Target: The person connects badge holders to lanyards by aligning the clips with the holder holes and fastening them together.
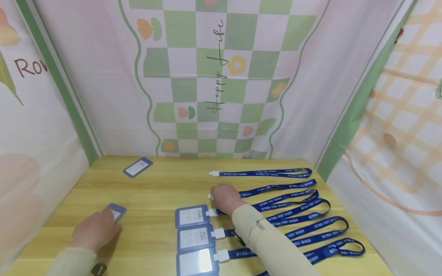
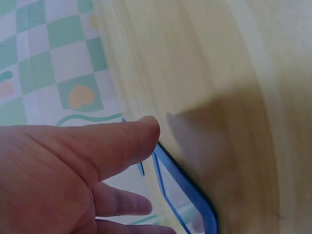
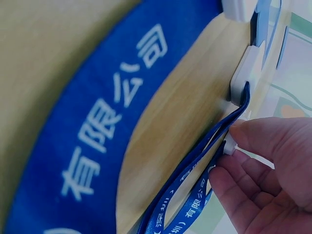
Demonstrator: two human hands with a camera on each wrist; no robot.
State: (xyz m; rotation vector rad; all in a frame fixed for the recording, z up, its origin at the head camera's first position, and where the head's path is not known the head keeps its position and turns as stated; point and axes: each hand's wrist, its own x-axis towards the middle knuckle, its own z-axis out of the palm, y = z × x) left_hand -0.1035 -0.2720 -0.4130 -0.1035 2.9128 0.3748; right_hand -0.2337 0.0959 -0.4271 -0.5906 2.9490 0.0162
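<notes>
While the left hand pinches a blue card holder, its nearer part covered by thumb and fingers, the right hand pinches a white clip, only its tip showing in the head view. Running right from that grip: one navy lanyard, its start hidden by the hand. Just nearer the wearer: three clipped holders, the nearest cut off below and whitened by glare; their lanyards partly obscured by the right sleeve. Beyond the right grip: a farther lanyard. Beyond the left: one loose holder, print illegible.
</notes>
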